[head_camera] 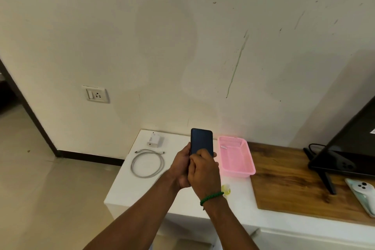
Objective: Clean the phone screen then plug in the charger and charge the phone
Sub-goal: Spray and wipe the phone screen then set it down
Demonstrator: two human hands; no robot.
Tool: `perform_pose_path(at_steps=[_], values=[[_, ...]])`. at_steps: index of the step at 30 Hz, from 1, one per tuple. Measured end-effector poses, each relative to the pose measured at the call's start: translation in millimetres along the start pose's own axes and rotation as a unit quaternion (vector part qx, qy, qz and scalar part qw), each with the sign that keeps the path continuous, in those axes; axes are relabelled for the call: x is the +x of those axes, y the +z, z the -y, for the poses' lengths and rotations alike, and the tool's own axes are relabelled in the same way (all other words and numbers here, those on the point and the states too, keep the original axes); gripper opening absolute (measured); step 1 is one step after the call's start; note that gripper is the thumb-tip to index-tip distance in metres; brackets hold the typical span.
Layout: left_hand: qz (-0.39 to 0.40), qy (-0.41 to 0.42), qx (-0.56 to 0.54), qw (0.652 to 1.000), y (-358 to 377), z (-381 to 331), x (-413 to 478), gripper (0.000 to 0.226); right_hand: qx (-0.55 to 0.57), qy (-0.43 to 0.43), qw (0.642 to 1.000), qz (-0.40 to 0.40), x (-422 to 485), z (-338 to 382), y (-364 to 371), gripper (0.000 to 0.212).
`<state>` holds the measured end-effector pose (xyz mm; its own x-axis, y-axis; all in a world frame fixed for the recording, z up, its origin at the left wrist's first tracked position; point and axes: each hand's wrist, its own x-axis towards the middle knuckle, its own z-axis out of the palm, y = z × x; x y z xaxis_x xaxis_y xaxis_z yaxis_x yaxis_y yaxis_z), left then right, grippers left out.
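Note:
A dark phone (201, 140) is held upright above the white table (182, 209), screen toward me. My left hand (181, 161) grips its lower left edge from behind. My right hand (204, 170), with a green band at the wrist, lies over the lower half of the screen with curled fingers; whatever is under them is hidden. A white charger adapter (155, 139) lies at the table's far left corner. In front of it sits a coiled white cable (148, 163). The wall socket with its switch (97, 95) is on the wall to the left, above the floor.
A pink plastic basket (235, 156) stands just right of the phone. A small yellow-green bottle (225, 189) sits by my right wrist. Further right are a wooden top (294, 178), a black TV on a stand (349, 148) and a second, light-coloured phone (363, 195).

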<state>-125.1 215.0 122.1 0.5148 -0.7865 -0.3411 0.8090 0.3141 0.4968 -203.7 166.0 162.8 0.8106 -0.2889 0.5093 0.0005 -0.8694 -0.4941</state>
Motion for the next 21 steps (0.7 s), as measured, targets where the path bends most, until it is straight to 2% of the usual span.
perform_pose_path(at_steps=[5,8,11,12,15,21], values=[[0.01,0.016,0.001,1.0,-0.2,-3.6,0.7,0.071,-0.003,-0.028,1.0,0.012,-27.5,-1.9,1.7,0.004],[0.014,0.021,0.001,1.0,-2.4,-4.6,1.7,0.073,-0.002,-0.043,0.999,-0.008,-36.0,-0.9,3.0,0.005],[0.019,0.03,-0.006,0.999,-3.3,-5.1,1.9,0.072,-0.009,-0.036,0.999,-0.021,-38.2,1.6,3.0,0.037],[0.02,0.032,-0.006,0.999,-3.3,-5.3,1.7,0.072,-0.012,-0.035,0.999,-0.019,-37.9,1.5,2.9,0.036],[0.022,0.036,-0.008,0.999,-3.5,-6.7,1.6,0.073,-0.015,-0.04,0.999,-0.01,-38.0,-1.9,4.6,0.005],[0.011,0.03,-0.017,0.999,-10.5,-8.7,4.1,0.075,-0.038,-0.027,0.999,-0.012,-39.9,-18.2,4.9,0.017]])
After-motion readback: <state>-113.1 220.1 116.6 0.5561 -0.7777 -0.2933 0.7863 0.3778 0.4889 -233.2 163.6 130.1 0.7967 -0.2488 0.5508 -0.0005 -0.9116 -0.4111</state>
